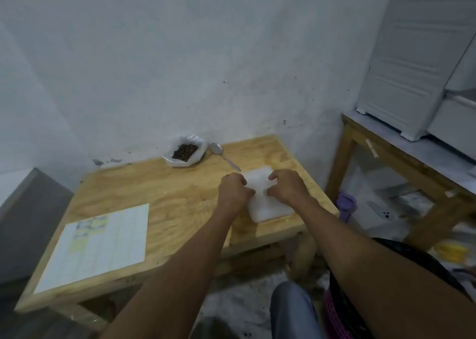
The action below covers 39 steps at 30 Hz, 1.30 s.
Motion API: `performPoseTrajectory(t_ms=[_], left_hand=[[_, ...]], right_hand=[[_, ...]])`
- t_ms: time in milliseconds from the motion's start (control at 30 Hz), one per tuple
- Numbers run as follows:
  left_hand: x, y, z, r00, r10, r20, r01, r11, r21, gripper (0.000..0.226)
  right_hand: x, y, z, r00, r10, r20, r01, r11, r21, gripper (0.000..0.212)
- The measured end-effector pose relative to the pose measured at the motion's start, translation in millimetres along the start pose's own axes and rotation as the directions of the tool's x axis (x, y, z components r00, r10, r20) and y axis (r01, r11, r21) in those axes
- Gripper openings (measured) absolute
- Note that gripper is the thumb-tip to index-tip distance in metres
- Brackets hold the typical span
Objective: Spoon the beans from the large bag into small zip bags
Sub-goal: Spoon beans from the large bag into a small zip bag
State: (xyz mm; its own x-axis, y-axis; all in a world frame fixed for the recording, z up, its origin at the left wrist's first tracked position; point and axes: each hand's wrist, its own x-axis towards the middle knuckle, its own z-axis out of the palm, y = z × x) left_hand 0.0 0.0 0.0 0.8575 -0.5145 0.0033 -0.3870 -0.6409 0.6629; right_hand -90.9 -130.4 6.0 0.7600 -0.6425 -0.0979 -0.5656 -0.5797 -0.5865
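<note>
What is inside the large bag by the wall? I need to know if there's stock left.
Dark beans show through the open top of the large bag; how deep they go is hidden.

hands point(260, 188) on zip-bag stack point(268, 204) | bean bag point(185, 151) | spoon point(224, 155)
</note>
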Motion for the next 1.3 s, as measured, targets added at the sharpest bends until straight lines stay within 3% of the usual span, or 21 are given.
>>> performPoseTrajectory(t_ms=[167, 267, 367, 500, 567, 667, 733, 800, 967, 1067, 1167, 1233, 1300], left_hand=[[-1.2, 4.9, 1.1, 0.994, -0.106, -0.039, 0.098, 0.982, -0.159, 0.031], [-2.7, 10.7, -2.2, 0.984, -0.166, -0.07, 0.145, 0.96, -0.24, 0.019], [-0.6, 16.1, -7.5, 0.971, -0.217, -0.103, 0.164, 0.914, -0.371, 0.014], [9.0, 21.1, -21.5, 0.946, -0.308, -0.106, 0.173, 0.752, -0.636, 0.024], [14.7, 23.8, -33.3, 0.943, -0.323, -0.081, 0.163, 0.66, -0.733, 0.028], [14.6, 33.7, -61.6, 0.959, -0.267, -0.092, 0.092, 0.603, -0.793, 0.031], [11.1, 37.4, -84.8, 0.974, -0.2, -0.107, 0.034, 0.595, -0.803, 0.033], [7.9, 34.3, -106.2, 0.987, -0.113, -0.117, -0.022, 0.621, -0.784, 0.032], [4.0, 17.9, -145.2, 0.98, -0.002, -0.199, -0.14, 0.699, -0.702, 0.029], [4.9, 5.2, -157.0, 0.972, 0.018, -0.236, -0.165, 0.764, -0.624, 0.025], [4.0, -7.1, -160.4, 0.916, 0.035, -0.399, -0.22, 0.877, -0.428, 0.017], [-0.4, -8.7, -162.1, 0.878, 0.03, -0.477, -0.261, 0.866, -0.426, 0.013], [-1.9, -8.0, -165.1, 0.898, 0.004, -0.439, -0.257, 0.816, -0.517, 0.019]], right_hand=[[2.4, -5.7, -1.0, 0.998, 0.0, -0.069, -0.001, 1.0, -0.027, 0.05], [5.9, -8.1, -1.1, 0.99, -0.022, -0.14, 0.024, 1.0, 0.009, 0.033], [9.5, -11.9, -4.7, 0.977, -0.002, -0.211, 0.03, 0.991, 0.131, 0.015], [7.8, -30.3, -21.9, 0.968, 0.004, -0.249, 0.079, 0.944, 0.321, 0.018], [5.0, -42.0, -32.8, 0.966, -0.009, -0.257, 0.119, 0.901, 0.417, 0.02], [-2.1, -62.7, -47.4, 0.974, 0.006, -0.227, 0.14, 0.771, 0.622, 0.022], [-6.3, -78.8, -57.8, 0.986, 0.011, -0.164, 0.12, 0.629, 0.768, 0.019], [-9.8, -94.4, -69.2, 0.995, -0.053, -0.085, 0.1, 0.559, 0.823, 0.014], [-13.0, -126.7, -77.1, 0.964, -0.262, 0.051, 0.157, 0.711, 0.686, 0.023], [-16.4, -148.2, -71.6, 0.957, -0.287, 0.041, 0.19, 0.728, 0.659, 0.024], [-16.6, -167.5, -62.3, 0.954, -0.299, -0.009, 0.243, 0.756, 0.608, 0.029], [-15.7, -178.1, -53.8, 0.95, -0.308, -0.038, 0.274, 0.772, 0.574, 0.031], [-15.8, -185.1, -46.5, 0.942, -0.33, -0.057, 0.303, 0.766, 0.567, 0.033]])
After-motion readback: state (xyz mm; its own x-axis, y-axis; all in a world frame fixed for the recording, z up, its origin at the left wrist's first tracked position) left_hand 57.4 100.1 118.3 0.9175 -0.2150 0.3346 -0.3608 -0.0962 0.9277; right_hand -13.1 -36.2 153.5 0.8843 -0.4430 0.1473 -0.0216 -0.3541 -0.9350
